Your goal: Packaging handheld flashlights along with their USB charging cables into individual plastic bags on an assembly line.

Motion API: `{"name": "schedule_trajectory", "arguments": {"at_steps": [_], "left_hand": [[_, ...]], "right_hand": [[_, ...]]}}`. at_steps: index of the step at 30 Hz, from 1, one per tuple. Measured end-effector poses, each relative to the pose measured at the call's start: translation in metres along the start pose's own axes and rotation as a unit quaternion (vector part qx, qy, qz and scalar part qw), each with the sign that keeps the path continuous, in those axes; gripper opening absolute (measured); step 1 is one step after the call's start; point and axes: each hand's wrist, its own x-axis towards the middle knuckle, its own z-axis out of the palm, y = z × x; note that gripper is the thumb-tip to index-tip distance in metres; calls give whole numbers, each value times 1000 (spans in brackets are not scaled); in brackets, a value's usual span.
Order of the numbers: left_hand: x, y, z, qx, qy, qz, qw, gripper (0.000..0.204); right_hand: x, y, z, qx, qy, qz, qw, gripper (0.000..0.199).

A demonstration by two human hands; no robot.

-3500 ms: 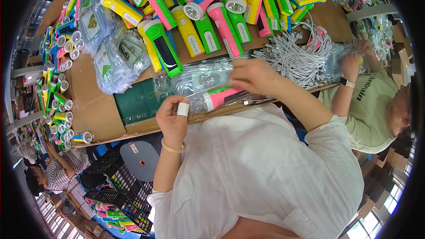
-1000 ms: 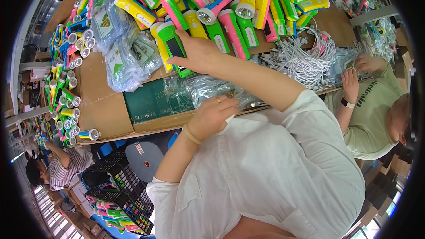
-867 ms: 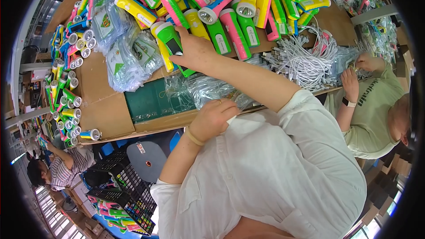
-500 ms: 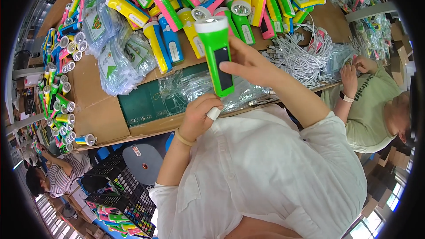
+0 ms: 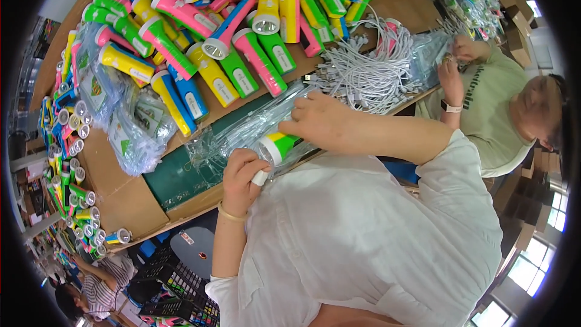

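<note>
My right hand (image 5: 321, 122) lies on a green and yellow flashlight (image 5: 277, 145) and holds it down on a stack of clear plastic bags (image 5: 236, 139); the lens end points toward me. My left hand (image 5: 241, 177), with a thin bracelet on the wrist, is curled at the near edge of the bags right beside the flashlight's head. It pinches a small white piece (image 5: 260, 177) between its fingers. Whether the flashlight is inside a bag, I cannot tell. The bags rest on a dark green mat (image 5: 175, 178).
A heap of pink, yellow, green and blue flashlights (image 5: 230, 30) covers the brown tabletop (image 5: 124, 206). Bagged flashlights (image 5: 124, 121) lie at left, a tangle of white cables (image 5: 369, 69) at right. A co-worker in a green shirt (image 5: 490, 109) handles bags. Black crates (image 5: 175, 290) stand below.
My right hand picked a green flashlight from the heap, lifted it, and has brought it down onto the clear bags next to my left hand.
</note>
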Motion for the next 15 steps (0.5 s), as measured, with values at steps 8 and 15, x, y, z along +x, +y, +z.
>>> {"name": "schedule_trajectory", "arguments": {"at_steps": [8,15], "left_hand": [[16,-4,4,35,-21,4,999,17],[14,-9,6,71,-29,7,997,17]], "right_hand": [[-15,28,21,145,170,53,973,29],[-89,125,-2,-27,118,422,898,15]]}}
